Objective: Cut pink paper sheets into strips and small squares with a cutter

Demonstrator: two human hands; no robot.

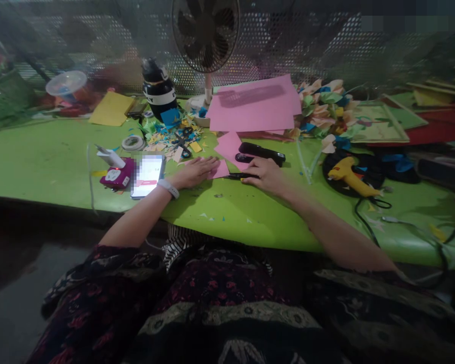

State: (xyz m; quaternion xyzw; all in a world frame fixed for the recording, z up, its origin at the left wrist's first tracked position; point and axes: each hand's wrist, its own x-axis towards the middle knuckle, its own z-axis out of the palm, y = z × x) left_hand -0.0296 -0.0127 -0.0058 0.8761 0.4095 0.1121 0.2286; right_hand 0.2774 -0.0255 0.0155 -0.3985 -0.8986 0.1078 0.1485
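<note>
My left hand [198, 171] lies flat with its fingers stretched out, pressing on a small piece of pink paper [219, 170] on the green table. My right hand [267, 177] has its fingers closed over a slim black tool [239, 176] whose thin end points left at the paper's edge. Its exact kind is hidden by the fingers. Just beyond the right hand rests a black stapler [264, 151]. Under and behind it lie more small pink paper pieces [229, 144].
Large pink sheets [250, 108] lie at the back, below a fan [205, 30]. Scissors [185, 144] sit among paper scraps near a tape roll [133, 143] and a black bottle [160, 93]. A phone [148, 174] stands left; a yellow glue gun [351, 177] lies right.
</note>
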